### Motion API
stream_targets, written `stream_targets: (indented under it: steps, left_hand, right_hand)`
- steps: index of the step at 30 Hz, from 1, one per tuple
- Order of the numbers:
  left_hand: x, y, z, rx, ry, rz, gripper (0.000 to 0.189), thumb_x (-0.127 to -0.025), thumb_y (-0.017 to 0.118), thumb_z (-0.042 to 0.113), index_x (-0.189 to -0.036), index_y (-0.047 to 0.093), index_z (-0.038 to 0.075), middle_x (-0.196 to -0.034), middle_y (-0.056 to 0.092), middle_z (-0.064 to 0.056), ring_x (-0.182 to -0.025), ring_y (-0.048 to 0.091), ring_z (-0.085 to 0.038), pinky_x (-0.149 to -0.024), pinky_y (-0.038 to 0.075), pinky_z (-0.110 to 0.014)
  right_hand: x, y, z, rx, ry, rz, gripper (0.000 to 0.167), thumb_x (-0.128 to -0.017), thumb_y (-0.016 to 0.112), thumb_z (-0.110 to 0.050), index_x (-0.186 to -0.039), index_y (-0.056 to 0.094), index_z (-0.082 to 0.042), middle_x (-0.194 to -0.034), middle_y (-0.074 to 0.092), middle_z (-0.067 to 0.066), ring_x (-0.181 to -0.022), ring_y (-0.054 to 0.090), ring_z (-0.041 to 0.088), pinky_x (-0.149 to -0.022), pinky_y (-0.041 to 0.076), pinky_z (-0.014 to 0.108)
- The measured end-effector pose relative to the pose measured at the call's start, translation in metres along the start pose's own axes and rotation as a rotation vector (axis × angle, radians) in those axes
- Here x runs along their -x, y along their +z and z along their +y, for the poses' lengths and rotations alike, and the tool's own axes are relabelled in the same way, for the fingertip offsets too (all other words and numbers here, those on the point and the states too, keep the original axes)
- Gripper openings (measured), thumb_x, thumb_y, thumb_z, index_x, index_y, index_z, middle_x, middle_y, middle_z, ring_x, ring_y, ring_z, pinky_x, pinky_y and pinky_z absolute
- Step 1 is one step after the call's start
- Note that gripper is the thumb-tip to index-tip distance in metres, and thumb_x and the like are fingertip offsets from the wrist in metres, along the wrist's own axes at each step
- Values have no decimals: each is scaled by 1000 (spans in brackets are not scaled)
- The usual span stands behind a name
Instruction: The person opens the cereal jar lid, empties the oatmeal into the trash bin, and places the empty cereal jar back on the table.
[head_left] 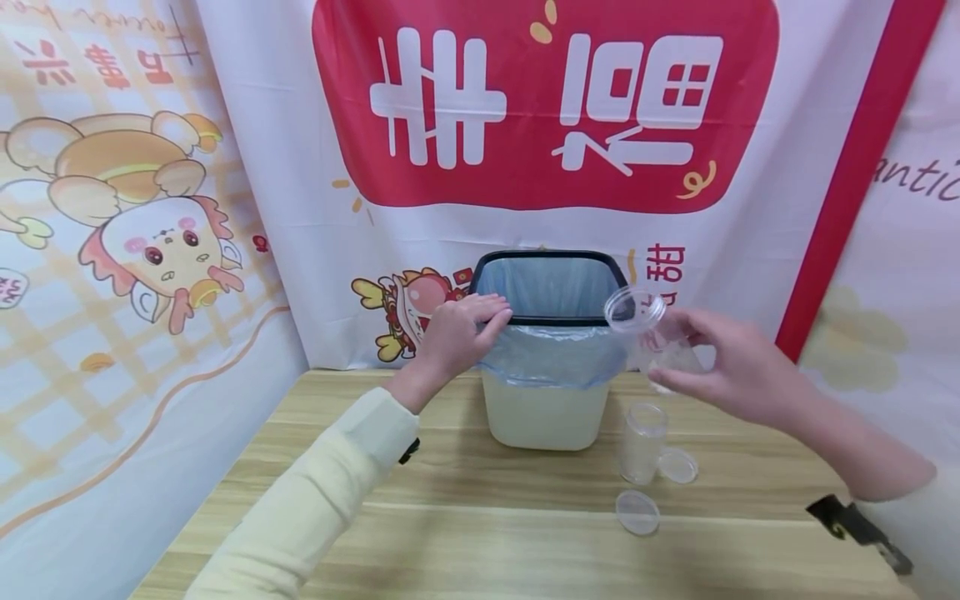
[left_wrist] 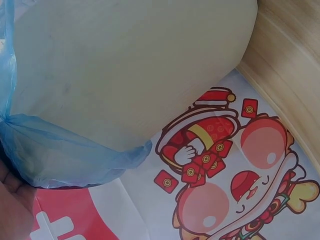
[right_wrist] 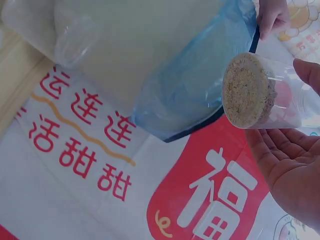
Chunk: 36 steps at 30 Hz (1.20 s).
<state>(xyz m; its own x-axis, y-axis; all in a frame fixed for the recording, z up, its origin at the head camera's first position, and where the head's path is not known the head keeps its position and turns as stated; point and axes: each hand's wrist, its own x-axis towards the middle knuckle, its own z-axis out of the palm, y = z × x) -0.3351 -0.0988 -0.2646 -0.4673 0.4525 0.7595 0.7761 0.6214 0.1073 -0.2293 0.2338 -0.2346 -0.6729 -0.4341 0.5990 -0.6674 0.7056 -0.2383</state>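
Note:
A cream trash can (head_left: 546, 412) with a black rim stands on the table, lined with a blue plastic bag (head_left: 555, 354). At its front left corner, my left hand (head_left: 457, 333) holds the rim. My right hand (head_left: 738, 367) grips a clear plastic jar (head_left: 633, 310) beside the can's right edge. That jar is tilted, its open mouth towards the can. Tan, grainy flakes (right_wrist: 245, 90) lie against its base in the right wrist view. Below the hand, a second clear jar (head_left: 642, 446) stands uncapped, with one round clear lid (head_left: 678, 465) beside it and another lid (head_left: 637, 512) nearer me.
The wood-grain table (head_left: 450, 542) backs onto a printed cloth (head_left: 420, 225) with large white characters on red. Another printed cloth (head_left: 82, 333) hangs at the left. The can's back is close to the rear cloth.

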Motion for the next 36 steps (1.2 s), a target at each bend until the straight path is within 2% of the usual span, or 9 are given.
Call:
stream_targets:
  steps: [2,9,13,17,21,24,31,36]
  left_hand:
    - [0,0,0,3,1,-3,25,-96,62,22,-112,73,7,-112,70,-9,-110,64,-20,-100,45,-32]
    - [-3,0,2,23,8,-9,24,-96,63,21,-112,73,6,-111,70,-10,-109,64,-21,-100,45,-33]
    - [-3,-1,3,20,8,-10,24,-96,63,21,-112,73,7,-112,70,-9,-109,64,-20,-100,44,-32]
    - [-4,0,3,21,11,-4,24,-96,63,21,-111,73,6,-112,70,-8,-109,64,-20,-100,44,-32]
    - [-4,1,2,30,10,0,24,-95,64,21,-111,73,6,-111,70,-10,-109,65,-20,-101,43,-32]
    - [-3,2,1,37,2,-6,24,-95,64,21,-111,73,6,-111,70,-10,-109,64,-20,-101,43,-32]
    - [-1,1,1,39,-11,-2,23,-95,64,20,-110,74,5,-110,70,-10,-108,65,-21,-101,44,-32]
    - [-1,0,1,32,-23,-5,24,-95,64,21,-110,74,5,-111,70,-9,-107,65,-20,-101,44,-32]
  right_hand:
    - [-7,-4,2,7,17,-3,53,-72,88,-22,-116,63,-8,-103,67,1,-90,64,17,-77,55,25]
    - [-31,-18,9,17,54,-4,59,-72,88,-21,-122,61,-6,-108,65,7,-92,62,20,-72,56,27]
    - [-46,-24,11,5,70,-7,61,-74,86,-22,-126,58,-6,-113,64,11,-95,62,24,-72,59,41]
    - [-62,-27,13,36,54,10,62,-74,85,-20,-127,57,-5,-114,64,14,-95,62,28,-73,58,49]
    - [-75,-29,16,82,34,15,64,-73,86,-19,-128,56,-3,-113,62,16,-94,61,31,-72,57,51]
    - [-86,-29,17,115,45,-8,68,-72,87,-21,-129,54,-4,-114,61,15,-94,60,30,-73,57,51]
    - [-109,-25,17,181,81,-91,82,-72,87,-26,-141,47,-6,-128,55,18,-107,57,36,-80,54,57]
    - [-124,-21,16,292,60,-136,80,-70,88,-24,-137,49,-5,-126,56,20,-107,57,38,-82,53,59]
